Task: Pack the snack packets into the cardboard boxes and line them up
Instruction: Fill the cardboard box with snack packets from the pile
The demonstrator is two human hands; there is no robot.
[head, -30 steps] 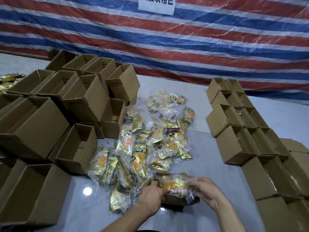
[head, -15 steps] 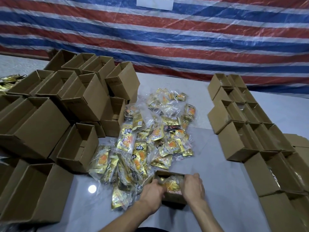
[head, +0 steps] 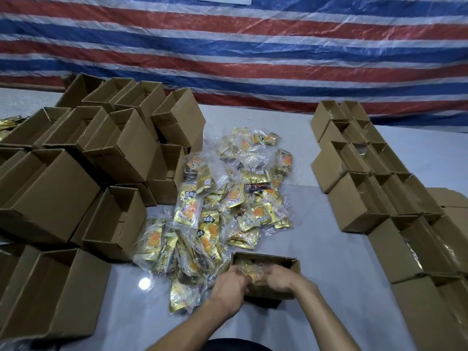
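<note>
A small open cardboard box (head: 283,260) stands on the table right in front of me. A clear bag of gold snack packets (head: 253,271) lies inside it. My left hand (head: 229,287) and my right hand (head: 279,281) both reach into the box, fingers curled down on the bag. A loose pile of gold and orange snack packets (head: 228,206) spreads over the table just beyond and left of the box.
Several empty open boxes (head: 83,178) are stacked in a heap on the left. Rows of boxes (head: 374,178) holding packets run along the right side. A striped red, white and blue tarp (head: 253,51) hangs behind the grey table (head: 324,244).
The bag of packets, held above the box a second ago, has gone down into it. Both hands followed it in and now press on it.
</note>
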